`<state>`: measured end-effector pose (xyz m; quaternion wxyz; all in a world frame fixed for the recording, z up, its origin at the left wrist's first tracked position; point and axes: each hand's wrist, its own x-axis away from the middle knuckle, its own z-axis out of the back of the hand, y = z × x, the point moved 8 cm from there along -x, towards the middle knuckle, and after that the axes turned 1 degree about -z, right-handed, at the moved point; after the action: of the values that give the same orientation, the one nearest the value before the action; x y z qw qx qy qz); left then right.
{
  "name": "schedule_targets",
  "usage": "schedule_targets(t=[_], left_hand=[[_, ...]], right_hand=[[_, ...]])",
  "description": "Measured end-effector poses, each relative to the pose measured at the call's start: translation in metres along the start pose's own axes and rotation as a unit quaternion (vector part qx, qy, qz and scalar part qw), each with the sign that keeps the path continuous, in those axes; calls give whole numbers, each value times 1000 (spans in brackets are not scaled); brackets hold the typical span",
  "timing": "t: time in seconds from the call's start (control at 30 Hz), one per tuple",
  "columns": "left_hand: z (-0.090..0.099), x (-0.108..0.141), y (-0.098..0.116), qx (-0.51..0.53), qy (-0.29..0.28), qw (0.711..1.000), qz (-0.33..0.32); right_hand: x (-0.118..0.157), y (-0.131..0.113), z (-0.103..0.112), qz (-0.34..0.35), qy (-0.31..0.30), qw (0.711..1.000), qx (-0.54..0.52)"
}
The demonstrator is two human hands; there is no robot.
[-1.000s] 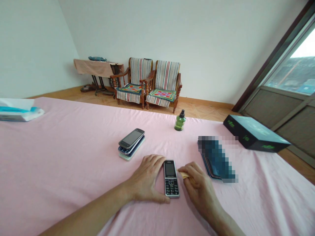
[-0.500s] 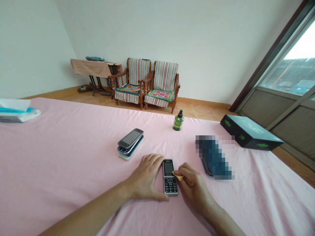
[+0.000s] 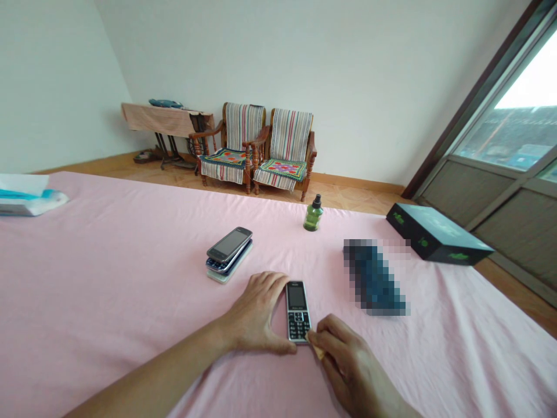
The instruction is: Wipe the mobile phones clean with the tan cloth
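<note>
A black keypad mobile phone point(image 3: 298, 313) with a silver edge lies face up on the pink sheet point(image 3: 143, 232). My left hand point(image 3: 257, 313) steadies it, fingertips at the top end and thumb at the bottom left corner. Pinched in my right hand point(image 3: 343, 360) is a small yellowish piece of cloth point(image 3: 319, 350); its exact kind is hard to make out. The cloth touches the phone's lower right edge beside the keypad. Left of the phone and farther back, several phones point(image 3: 230, 247) lie stacked, a grey touchscreen one on top.
A green spray bottle point(image 3: 313, 215) stands near the far edge. To the right lie a dark blurred-out object point(image 3: 375, 281) and a black box point(image 3: 437, 235). A tissue pack point(image 3: 30, 197) lies at far left. Two wooden chairs point(image 3: 256, 148) stand beyond.
My right hand has slid the cloth down the phone's right edge, from beside the screen to the keypad's lower corner. My left hand keeps its hold on the phone.
</note>
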<state>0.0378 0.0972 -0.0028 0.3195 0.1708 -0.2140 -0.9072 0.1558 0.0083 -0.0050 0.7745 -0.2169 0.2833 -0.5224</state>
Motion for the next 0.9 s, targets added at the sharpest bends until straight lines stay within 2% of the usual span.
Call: schedule_targets(t=[0.23,0.57,0.73,0.9], left_hand=[[1,1,1,4,-3,1000,-3],[1,0,1,14,-1,1000,2],[1,0,1,14,-1,1000,0],[2,1,1,22,1,1000,-3]], right_hand=[[-41,13,15,18,75,997,-26],[-86,34,18,17,115,993,15],[-85,33,15,16,133,991,18],[-71,31,25,11,174,985,1]])
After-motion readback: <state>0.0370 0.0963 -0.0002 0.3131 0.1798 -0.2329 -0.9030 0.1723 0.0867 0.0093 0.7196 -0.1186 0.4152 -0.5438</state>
